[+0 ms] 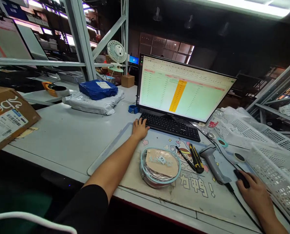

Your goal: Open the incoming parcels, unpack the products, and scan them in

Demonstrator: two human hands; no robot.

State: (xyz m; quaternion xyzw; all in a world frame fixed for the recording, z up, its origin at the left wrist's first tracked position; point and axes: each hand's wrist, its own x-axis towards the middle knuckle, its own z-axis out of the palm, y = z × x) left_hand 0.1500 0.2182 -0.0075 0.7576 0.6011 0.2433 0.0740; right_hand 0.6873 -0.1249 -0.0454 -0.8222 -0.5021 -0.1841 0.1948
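My left hand [139, 129] rests on the left end of a black keyboard [170, 126], its fingers apart over the keys. At the right, my right hand [256, 191] is curved over a black computer mouse [241, 178]. Behind the keyboard stands a monitor [184, 91] showing a spreadsheet with an orange column. Between my arms, on the printed desk mat [145, 191], sits an oval clear case [161, 166] with blue trim. Right of it lie a black pen [186, 157], a yellow and black utility knife [196, 158] and a grey barcode scanner [214, 164].
White plastic baskets [276, 169] line the right side. On the left are a cardboard box [9, 118], a blue parcel [97, 89] on a grey-white mailer bag [91, 103], and a tape dispenser [54, 89]. A small fan [117, 52] stands behind, by a metal frame post [80, 39].
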